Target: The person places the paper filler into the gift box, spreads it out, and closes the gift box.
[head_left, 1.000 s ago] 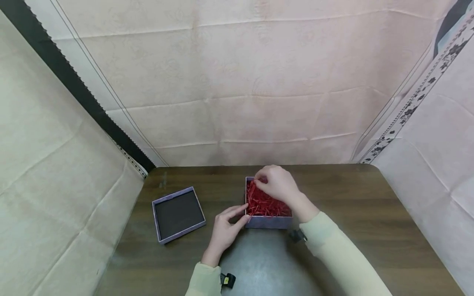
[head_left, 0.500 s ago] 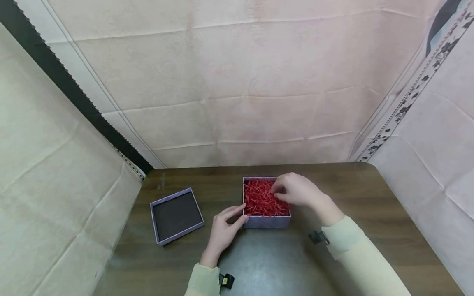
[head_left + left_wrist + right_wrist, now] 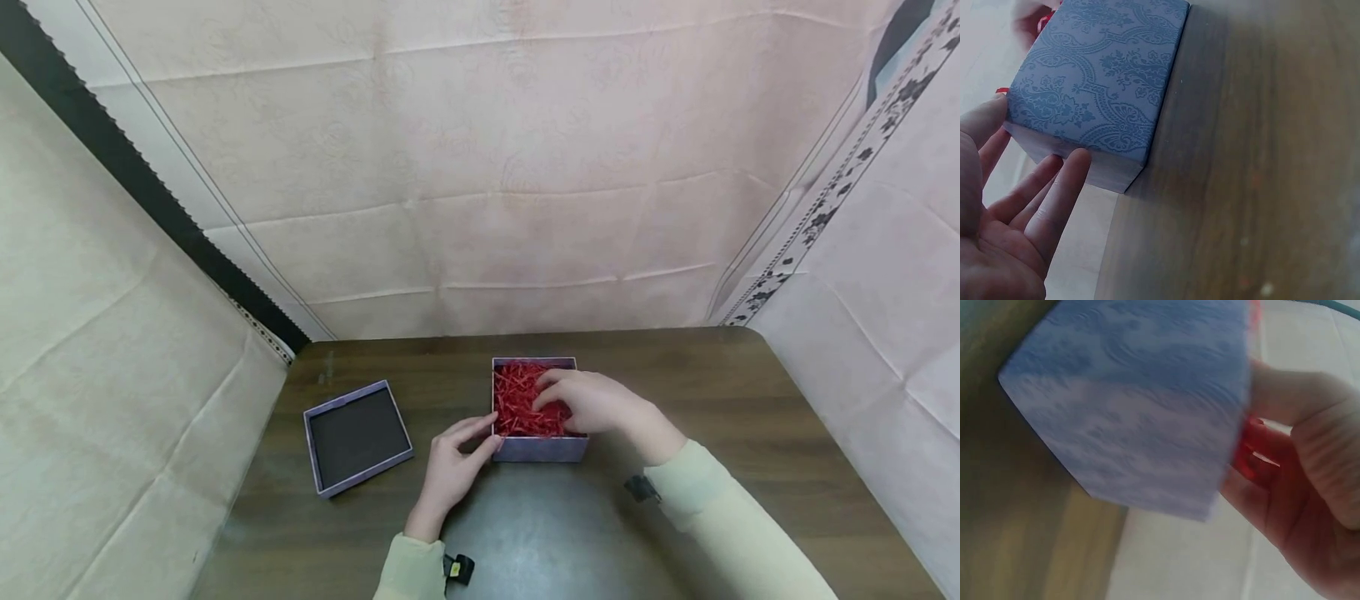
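A box (image 3: 542, 450) with a blue-lilac embossed pattern stands on the table, filled with red shredded paper (image 3: 517, 396). My left hand (image 3: 452, 473) steadies its left side; in the left wrist view, straight fingers (image 3: 1063, 200) lie against the patterned wall (image 3: 1094, 75), thumb by the top edge. From the right, my right hand (image 3: 592, 406) reaches over the rim, fingers spread and bent down into the red shreds. The right wrist view has its thumb (image 3: 1297, 394) above the rim, with red strands showing between thumb and fingers. The fingertips are hidden in the shreds.
Left of the hands lies the box's lid (image 3: 360, 437), inside up, dark lining with a lilac rim. The wooden table (image 3: 697, 375) has a greyish sheen near its front. Pale cloth (image 3: 480, 167) hangs behind and on both sides.
My right hand has moved from the box's far edge back over its right side, and its fingers have spread from a pinch. The left hand stays at the box's left side.
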`<move>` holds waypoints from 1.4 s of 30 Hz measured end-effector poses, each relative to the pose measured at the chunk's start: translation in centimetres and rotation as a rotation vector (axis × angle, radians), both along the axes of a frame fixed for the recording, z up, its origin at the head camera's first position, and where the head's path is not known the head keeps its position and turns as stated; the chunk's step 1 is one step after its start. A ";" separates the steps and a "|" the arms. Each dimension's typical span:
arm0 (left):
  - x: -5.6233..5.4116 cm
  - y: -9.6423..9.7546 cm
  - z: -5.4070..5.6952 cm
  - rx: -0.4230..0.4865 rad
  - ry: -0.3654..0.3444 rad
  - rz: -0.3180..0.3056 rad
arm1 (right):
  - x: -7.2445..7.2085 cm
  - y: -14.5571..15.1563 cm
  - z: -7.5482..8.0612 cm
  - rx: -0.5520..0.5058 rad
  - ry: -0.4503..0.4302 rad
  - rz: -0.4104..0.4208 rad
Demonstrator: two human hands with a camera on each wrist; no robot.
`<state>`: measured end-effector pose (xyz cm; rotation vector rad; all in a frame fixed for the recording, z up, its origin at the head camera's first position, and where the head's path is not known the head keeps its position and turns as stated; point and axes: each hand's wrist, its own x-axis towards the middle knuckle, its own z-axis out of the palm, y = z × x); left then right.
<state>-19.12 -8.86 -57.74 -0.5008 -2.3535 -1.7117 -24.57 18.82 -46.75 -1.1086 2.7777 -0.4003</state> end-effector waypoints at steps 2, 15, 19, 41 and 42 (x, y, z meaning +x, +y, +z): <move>0.0 0.0 0.0 0.001 0.000 -0.002 | -0.4 -0.6 -0.8 0.010 0.041 0.000; 0.0 0.2 -0.1 -0.001 -0.026 -0.024 | 0.1 -1.4 0.0 0.048 0.031 -0.057; -0.1 0.1 -0.1 0.012 -0.027 -0.027 | 1.0 -1.2 1.7 0.042 0.036 -0.063; 0.0 -0.1 -0.2 0.022 -0.004 -0.013 | 0.2 -5.2 -1.9 -0.125 0.155 0.087; 0.0 -0.1 -0.2 0.018 -0.007 -0.012 | 0.1 -5.2 -1.9 -0.111 0.156 0.069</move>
